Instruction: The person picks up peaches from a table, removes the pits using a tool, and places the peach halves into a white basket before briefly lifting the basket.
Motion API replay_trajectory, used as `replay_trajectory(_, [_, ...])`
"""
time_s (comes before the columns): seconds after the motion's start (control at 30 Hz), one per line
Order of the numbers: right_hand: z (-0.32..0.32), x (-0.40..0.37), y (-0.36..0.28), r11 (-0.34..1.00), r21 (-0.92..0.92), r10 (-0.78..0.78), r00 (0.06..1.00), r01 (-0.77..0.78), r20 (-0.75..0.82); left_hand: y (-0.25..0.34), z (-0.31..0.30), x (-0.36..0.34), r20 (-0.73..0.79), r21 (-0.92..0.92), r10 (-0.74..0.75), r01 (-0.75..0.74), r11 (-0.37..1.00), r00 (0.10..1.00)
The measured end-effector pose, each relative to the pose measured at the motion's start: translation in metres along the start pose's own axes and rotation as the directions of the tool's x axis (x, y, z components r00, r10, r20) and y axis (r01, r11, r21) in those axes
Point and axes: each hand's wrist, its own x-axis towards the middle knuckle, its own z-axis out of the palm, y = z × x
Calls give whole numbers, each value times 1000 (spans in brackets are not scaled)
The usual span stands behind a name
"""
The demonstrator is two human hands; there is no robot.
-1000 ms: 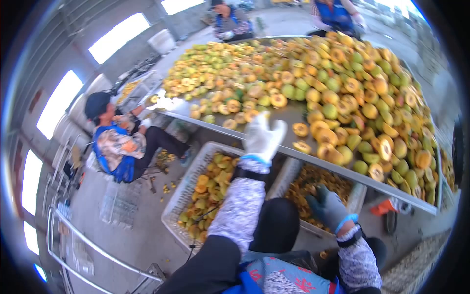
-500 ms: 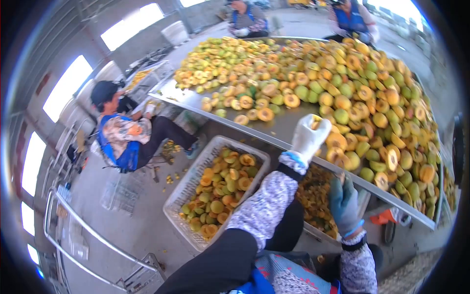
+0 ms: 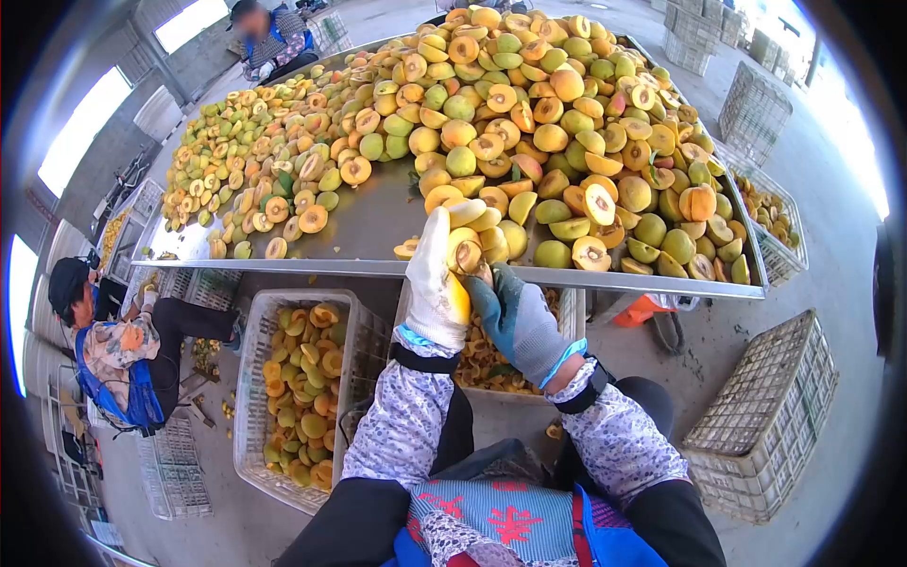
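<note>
My left hand (image 3: 437, 295), in a white glove with yellow on it, is closed around a halved apricot (image 3: 464, 253) at the front edge of the metal table. The cut face of the fruit is turned toward me. My right hand (image 3: 525, 326), in a blue-grey glove, meets it from the right, its fingers pressed together against the fruit. A small brownish thing shows at its fingertips, but I cannot make out what it is. Behind both hands rises a large heap of apricots (image 3: 567, 85), many cut in half. Beneath them sits a crate of small orange-brown pieces (image 3: 487, 364).
A white crate (image 3: 248, 378) of apricots stands on the floor to my left. An upturned crate (image 3: 765, 397) lies at the right. The metal table's (image 3: 359, 266) edge runs across in front. One person (image 3: 123, 350) sits at the left; another (image 3: 274, 42) is behind the table.
My left hand has come back from the heap with a halved apricot, and my right hand has risen to meet it. The view has swung to the right.
</note>
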Motion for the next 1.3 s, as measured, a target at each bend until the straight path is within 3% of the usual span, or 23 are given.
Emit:
replay_trajectory(0.1, [5,-2,13,1000,-3,21,997,-21,79,-2,-6,0,13,-148,-95,96,984,995])
replay_trajectory(0.2, [13,-7,20,997,73,22,994,-31,111,-2,-14,1,50,-100,-109,113,989,993])
replay_trajectory(0.3, [20,-9,17,974,227,-10,997,-8,79,5,-16,1,33,188,-82,74,979,996])
replay_trajectory(0.4, [21,-11,6,829,477,185,947,-293,262,-7,-20,1,6,228,85,-84,970,996])
replay_trajectory(0.47, [10,-9,-7,804,437,256,898,-403,358,-5,-26,4,133,362,121,-162,918,984])
replay_trajectory(0.53, [-1,-6,-17,759,376,352,821,-532,450,2,-27,8,214,430,31,-122,895,976])
replay_trajectory(0.6, [-9,-4,-21,683,295,466,709,-668,528,12,-23,9,248,452,-173,44,891,953])
replay_trajectory(0.7, [-23,-3,-14,455,392,323,558,-800,764,12,-21,10,343,337,-191,70,939,919])
replay_trajectory(0.8, [-19,-2,3,157,489,123,508,-858,852,6,-11,5,256,-56,-200,221,974,946])
replay_trajectory(0.9, [-22,1,-24,606,291,407,603,-740,686,2,-19,10,48,-219,-219,224,950,975])
replay_trajectory(0.93, [-17,-1,-10,696,179,438,609,-695,661,2,-37,19,176,-453,-190,251,856,966])
replay_trajectory(0.97, [-11,-11,8,872,66,381,759,-484,528,14,-48,22,128,-503,-145,190,843,981])
replay_trajectory(1.0, [-7,-24,26,965,-93,263,878,-247,401,22,-76,33,229,-534,-30,151,832,973])
replay_trajectory(1.03, [-6,-30,35,960,-280,94,951,-9,294,49,-75,21,-51,-403,-62,36,915,997])
replay_trajectory(1.07, [-17,-27,17,915,-383,274,893,-128,356,72,-90,11,-132,-204,-39,11,979,990])
replay_trajectory(1.1, [-17,-28,17,923,-367,245,910,-114,335,88,-110,1,-272,171,65,-19,985,960])
replay_trajectory(1.13, [-19,-29,18,930,-353,215,926,-97,311,110,-126,-1,-376,523,56,162,837,925])
replay_trajectory(1.17, [-19,-29,18,937,-339,186,940,-83,284,104,-188,10,-332,804,244,138,578,911])
replay_trajectory(1.2, [-17,-28,15,930,-355,207,931,-92,302,120,-173,-8,-288,945,405,326,-27,868])
replay_trajectory(1.23, [-15,-26,11,923,-371,229,919,-100,320,124,-175,-10,-238,925,524,355,-133,818])
replay_trajectory(1.3, [-8,-23,7,929,-354,231,914,-106,333,120,-171,-3,-173,984,518,171,53,838])
